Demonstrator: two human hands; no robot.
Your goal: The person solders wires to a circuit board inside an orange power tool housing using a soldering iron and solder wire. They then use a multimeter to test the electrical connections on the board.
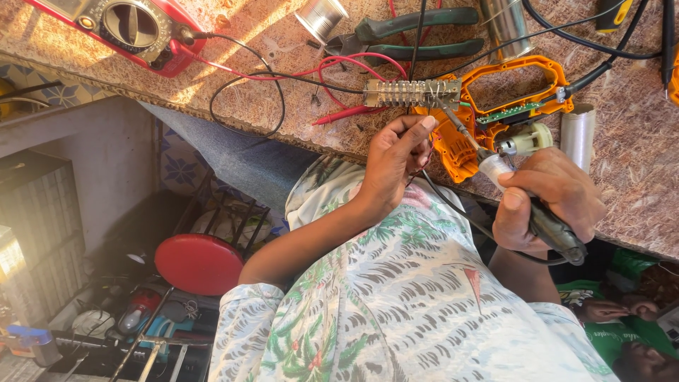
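My left hand [393, 164] pinches thin wires at the table edge, just below a grey multi-cell battery pack [411, 93]. My right hand [549, 201] grips a soldering iron [527, 197] with a dark handle; its metal tip points up-left toward the pack's right end. An opened orange power tool housing [509, 99], showing a green circuit board and a small motor, lies right behind the iron's tip. Red and black wires run from the pack across the table.
A red multimeter [131, 28] with its leads sits at the top left. Green-handled pliers [417, 39], a solder spool [320, 15] and a metal cylinder [578, 134] lie on the speckled table [269, 78]. A red stool [199, 263] and tools crowd the floor.
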